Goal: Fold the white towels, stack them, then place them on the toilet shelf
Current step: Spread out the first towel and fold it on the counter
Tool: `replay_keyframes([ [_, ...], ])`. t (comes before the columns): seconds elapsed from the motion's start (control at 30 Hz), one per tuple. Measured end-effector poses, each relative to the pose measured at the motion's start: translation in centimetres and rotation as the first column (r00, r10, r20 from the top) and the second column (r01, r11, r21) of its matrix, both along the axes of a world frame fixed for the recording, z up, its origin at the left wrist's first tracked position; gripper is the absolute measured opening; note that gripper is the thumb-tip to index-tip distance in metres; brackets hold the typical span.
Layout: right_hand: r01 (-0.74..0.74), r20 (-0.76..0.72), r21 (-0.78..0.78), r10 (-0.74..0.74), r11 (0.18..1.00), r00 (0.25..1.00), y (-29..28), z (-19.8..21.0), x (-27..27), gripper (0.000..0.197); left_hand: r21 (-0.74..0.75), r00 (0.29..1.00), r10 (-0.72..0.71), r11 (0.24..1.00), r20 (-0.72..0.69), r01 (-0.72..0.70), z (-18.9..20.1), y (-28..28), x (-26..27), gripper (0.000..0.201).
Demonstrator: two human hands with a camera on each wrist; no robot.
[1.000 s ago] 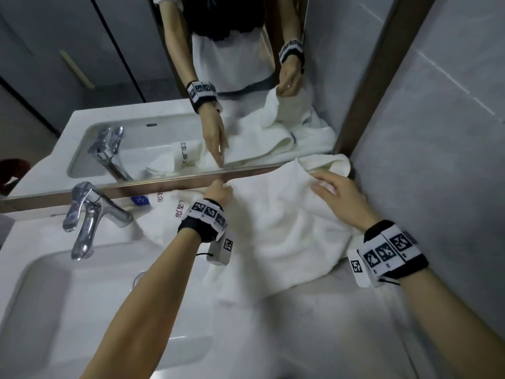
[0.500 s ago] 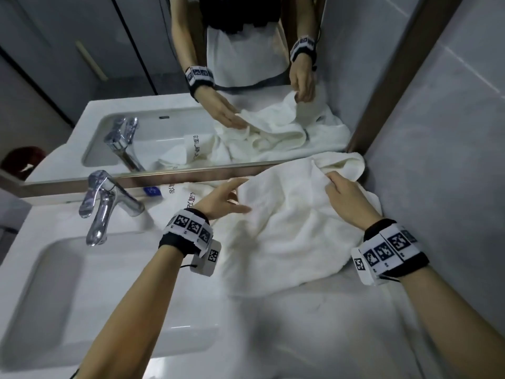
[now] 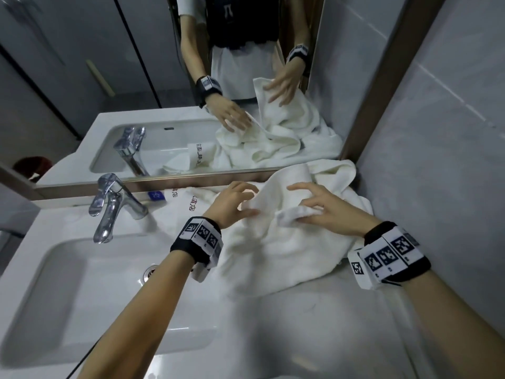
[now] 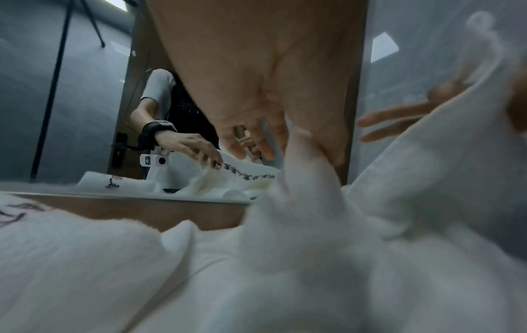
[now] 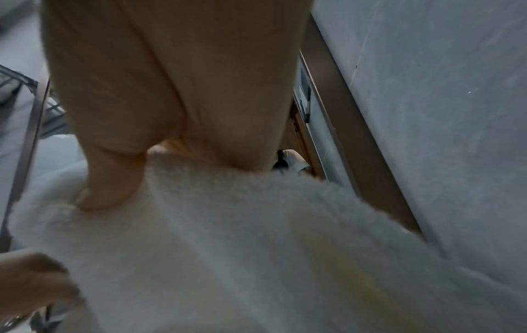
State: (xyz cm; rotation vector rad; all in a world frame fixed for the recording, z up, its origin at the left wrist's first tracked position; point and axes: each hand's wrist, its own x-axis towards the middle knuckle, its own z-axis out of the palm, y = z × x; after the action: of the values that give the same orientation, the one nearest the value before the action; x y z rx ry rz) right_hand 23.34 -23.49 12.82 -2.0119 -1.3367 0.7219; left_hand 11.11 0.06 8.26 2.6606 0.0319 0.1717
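White vanity counter (image 3: 314, 324) fills the lower frame, with a rectangular basin (image 3: 68, 291) sunk at lower left and a chrome mixer tap (image 3: 109, 206) behind it. A bronze-framed mirror (image 3: 109, 77) spans the upper left and centre. Grey tiled wall (image 3: 451, 119) occupies the right side. Light is dim and cool, with soft glare on the counter

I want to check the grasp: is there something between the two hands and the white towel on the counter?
Nothing visible. The right hand already pinches a fold of the towel, and the left hand is at the cloth beside it.
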Motion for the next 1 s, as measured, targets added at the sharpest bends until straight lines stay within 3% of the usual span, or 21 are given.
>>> replay_keyframes([
  [0.13,-0.01,0.101,0.005,0.01,1.0,0.995,1.2,1.2,-0.1,0.01,-0.208,0.997,0.034,0.978,0.075,-0.018,2.9,-0.4,-0.7,0.028],
  [0.27,-0.068,0.213,-0.005,0.068,0.998,0.975,3.4,2.2,-0.1,0.027,-0.278,0.995,-0.016,0.96,0.096,0.042,5.6,0.0,-1.8,0.032],
  [0.37,-0.111,0.27,-0.04,0.118,0.993,0.956,5.1,2.6,-0.4,0.021,-0.337,0.999,0.011,0.941,0.048,0.006,6.3,0.3,-2.4,0.031],
  [0.47,-0.09,0.224,-0.053,0.1,0.995,0.97,6.2,2.6,-0.8,0.018,-0.371,0.996,0.078,0.927,0.049,-0.055,5.5,0.8,-3.5,0.02],
  [0.6,-0.034,0.08,-0.008,0.034,0.999,0.996,5.7,2.0,-0.7,0.017,-0.481,0.973,0.222,0.848,-0.059,-0.223,3.3,1.5,-6.1,0.035],
  [0.7,0.081,0.102,-0.013,-0.08,0.997,0.992,5.2,1.2,-0.1,0.023,-0.663,0.909,0.414,0.668,-0.047,-0.338,1.5,1.4,-7.2,0.039],
  [0.77,0.187,0.181,0.031,-0.189,0.982,0.965,5.1,0.8,-0.2,0.026,-0.759,0.852,0.523,0.561,0.016,-0.33,1.0,0.7,-7.3,0.041],
  [0.87,0.247,0.058,0.215,-0.264,0.945,0.963,5.3,1.3,-1.5,0.012,-0.751,0.853,0.513,0.601,0.098,-0.275,1.0,-0.8,-6.6,0.033],
  [0.93,0.164,-0.061,0.212,-0.155,0.963,0.986,5.3,1.9,-2.5,0.023,-0.729,0.863,0.486,0.64,0.139,-0.243,1.1,-1.9,-6.0,0.031],
  [1.0,0.044,-0.141,0.191,-0.017,0.981,0.99,5.5,2.0,-3.6,0.027,-0.765,0.851,0.502,0.605,0.151,-0.221,1.2,-2.8,-5.6,0.036],
])
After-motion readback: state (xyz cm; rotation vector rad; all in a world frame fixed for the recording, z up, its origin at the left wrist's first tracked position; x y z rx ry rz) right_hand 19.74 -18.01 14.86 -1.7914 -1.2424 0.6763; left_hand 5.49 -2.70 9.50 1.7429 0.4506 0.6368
